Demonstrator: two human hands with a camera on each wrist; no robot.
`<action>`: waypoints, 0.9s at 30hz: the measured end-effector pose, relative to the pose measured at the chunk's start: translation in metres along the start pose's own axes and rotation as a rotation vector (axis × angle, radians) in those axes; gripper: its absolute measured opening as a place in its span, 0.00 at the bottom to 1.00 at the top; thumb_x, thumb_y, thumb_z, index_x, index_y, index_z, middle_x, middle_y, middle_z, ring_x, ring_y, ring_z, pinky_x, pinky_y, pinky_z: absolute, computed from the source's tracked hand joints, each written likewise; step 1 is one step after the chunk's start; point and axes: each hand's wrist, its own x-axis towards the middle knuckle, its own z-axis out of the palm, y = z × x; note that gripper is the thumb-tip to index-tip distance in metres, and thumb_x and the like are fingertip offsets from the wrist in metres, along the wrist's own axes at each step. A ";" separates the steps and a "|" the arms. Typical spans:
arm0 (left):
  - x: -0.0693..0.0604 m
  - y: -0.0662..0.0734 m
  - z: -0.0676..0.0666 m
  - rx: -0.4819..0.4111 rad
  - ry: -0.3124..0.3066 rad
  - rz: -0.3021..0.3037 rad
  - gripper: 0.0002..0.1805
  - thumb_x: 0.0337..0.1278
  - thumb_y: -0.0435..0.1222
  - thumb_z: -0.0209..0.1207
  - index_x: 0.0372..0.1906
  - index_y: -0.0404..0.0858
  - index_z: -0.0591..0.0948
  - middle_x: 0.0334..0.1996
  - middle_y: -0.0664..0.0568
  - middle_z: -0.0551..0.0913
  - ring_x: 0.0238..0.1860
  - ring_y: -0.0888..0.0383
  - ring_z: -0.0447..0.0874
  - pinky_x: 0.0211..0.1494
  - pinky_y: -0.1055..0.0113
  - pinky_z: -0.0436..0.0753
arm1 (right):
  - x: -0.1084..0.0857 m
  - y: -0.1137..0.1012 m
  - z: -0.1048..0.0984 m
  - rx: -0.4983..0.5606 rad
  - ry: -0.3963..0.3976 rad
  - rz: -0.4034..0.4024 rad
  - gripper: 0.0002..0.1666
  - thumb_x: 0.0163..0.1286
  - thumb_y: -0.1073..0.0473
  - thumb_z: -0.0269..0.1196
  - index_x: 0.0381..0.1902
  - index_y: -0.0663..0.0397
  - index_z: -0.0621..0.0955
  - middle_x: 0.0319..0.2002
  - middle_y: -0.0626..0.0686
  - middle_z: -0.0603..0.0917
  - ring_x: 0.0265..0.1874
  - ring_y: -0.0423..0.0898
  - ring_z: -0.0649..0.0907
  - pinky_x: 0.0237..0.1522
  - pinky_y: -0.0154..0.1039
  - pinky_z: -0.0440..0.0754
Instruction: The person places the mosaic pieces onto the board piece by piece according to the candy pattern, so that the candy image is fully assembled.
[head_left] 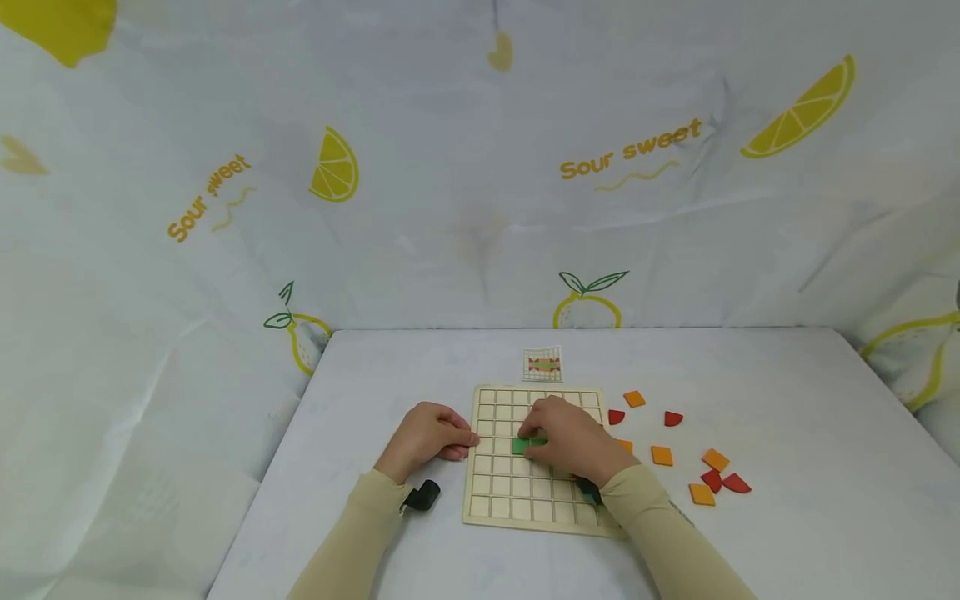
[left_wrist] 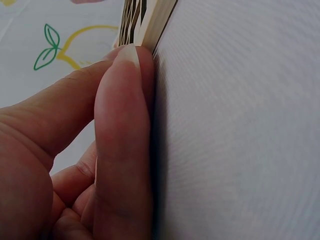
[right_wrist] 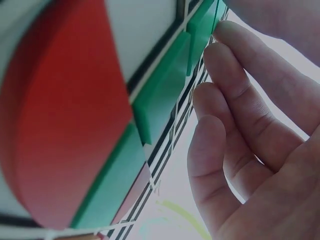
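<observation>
A green square tile (head_left: 520, 447) lies on the grid board (head_left: 501, 486), apparently pinched by the right hand (head_left: 572, 437); square it to its cell before pressing flat. The left hand (head_left: 430, 433) grips the board's left edge, which should steady it on the table (head_left: 817, 508).

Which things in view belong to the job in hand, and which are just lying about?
Job:
- grid board, left hand at its edge
- green tiles, right hand on them
- picture card
- orange squares and red pieces, loose but probably for use

Apparently not:
- lemon-print backdrop
- black device near the left hand, likely recording gear
</observation>
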 end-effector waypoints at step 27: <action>-0.001 0.000 0.000 0.010 -0.001 -0.002 0.16 0.53 0.41 0.82 0.41 0.38 0.89 0.28 0.52 0.93 0.26 0.63 0.90 0.35 0.69 0.90 | -0.116 0.105 -0.074 0.036 0.025 0.361 0.12 0.65 0.55 0.79 0.46 0.46 0.91 0.47 0.47 0.89 0.51 0.52 0.84 0.53 0.52 0.87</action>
